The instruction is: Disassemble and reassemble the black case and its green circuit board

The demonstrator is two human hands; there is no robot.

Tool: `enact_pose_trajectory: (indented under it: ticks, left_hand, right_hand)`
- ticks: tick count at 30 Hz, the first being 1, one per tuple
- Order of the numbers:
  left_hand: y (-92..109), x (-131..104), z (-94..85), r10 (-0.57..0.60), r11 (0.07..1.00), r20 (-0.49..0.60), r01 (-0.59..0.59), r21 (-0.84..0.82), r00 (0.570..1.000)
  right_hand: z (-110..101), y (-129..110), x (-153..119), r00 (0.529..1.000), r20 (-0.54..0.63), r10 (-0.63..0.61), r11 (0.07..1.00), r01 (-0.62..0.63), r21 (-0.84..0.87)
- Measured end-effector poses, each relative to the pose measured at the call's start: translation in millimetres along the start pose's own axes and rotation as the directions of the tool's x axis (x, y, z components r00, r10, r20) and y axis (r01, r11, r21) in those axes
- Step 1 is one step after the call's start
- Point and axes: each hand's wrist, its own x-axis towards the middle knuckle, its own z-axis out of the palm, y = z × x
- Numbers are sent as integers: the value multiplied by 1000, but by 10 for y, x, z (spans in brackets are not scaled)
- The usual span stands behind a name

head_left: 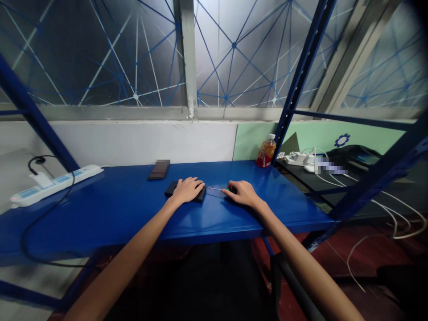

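A flat black object (199, 196) lies on the blue table (117, 205), partly covered by my left hand (187, 190). That hand rests flat on top of it with its fingers stretched out to the right. My right hand (241, 192) is wrapped round the dark handle of a screwdriver (216, 189), just to the right of the black object. Its thin metal shaft points left, with the tip close to the black object's right edge. Tiny dark bits lie on the table just behind the shaft.
A dark box (159, 170) stands further back on the left. A bottle (266, 152) is at the back right, near a blue post. A white power strip (58, 183) with a black cable is far left; chargers and white cables are right.
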Motion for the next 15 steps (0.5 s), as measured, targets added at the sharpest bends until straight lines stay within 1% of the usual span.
enact_pose_trajectory:
  ticks: [5, 12, 15]
  left_hand:
    - [17, -11, -19, 7, 1000, -3, -7, 4, 1000]
    - [12, -5, -11, 11, 1000, -11, -11, 7, 1000]
    - [5, -3, -4, 11, 1000, -16, -11, 5, 1000]
  right_hand:
    - [1, 25, 1, 1000, -13, -12, 998, 12, -56]
    - [21, 65, 3, 998, -24, -52, 999, 52, -12]
    - [9, 44, 9, 1000, -7, -22, 1000, 22, -2]
